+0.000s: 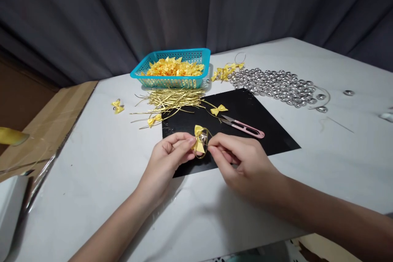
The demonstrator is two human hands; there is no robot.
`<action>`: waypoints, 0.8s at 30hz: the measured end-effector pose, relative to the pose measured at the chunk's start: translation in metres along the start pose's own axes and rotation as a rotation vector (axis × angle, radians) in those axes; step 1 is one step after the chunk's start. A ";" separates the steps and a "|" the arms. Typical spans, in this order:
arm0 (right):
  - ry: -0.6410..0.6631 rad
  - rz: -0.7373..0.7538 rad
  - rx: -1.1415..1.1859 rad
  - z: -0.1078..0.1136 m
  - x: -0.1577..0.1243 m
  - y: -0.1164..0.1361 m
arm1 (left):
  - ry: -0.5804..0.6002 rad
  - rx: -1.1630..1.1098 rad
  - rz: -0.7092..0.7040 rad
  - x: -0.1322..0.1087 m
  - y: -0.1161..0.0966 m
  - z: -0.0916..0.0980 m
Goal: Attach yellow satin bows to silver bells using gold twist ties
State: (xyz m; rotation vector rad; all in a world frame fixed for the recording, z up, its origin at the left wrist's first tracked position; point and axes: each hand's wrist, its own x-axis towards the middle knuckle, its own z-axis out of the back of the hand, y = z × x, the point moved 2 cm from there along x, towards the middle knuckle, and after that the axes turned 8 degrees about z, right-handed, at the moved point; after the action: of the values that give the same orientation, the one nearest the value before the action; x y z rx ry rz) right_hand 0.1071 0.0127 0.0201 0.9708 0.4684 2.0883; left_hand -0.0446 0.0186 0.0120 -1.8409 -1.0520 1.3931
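Over the black mat we see left hand pinching yellow ribbon bow with silver bead, right hand pinching thin strand, probably metallic; wrapping seems underway, next pull needs steady tension.

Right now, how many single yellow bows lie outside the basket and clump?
3: one bow at far left, another beside the mat, a third near the snips; others may be hidden.
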 end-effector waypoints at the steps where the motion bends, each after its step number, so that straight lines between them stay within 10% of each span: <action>1: 0.010 -0.004 0.005 0.000 0.000 -0.001 | 0.011 -0.003 0.016 -0.001 0.001 -0.001; 24: -0.021 0.005 0.066 0.004 -0.002 0.002 | 0.092 0.020 0.015 -0.001 0.003 0.000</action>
State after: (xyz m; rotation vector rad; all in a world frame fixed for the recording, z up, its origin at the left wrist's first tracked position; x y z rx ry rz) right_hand 0.1107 0.0098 0.0227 1.0320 0.5268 2.0767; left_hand -0.0439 0.0162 0.0095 -1.8837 -0.9760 1.3095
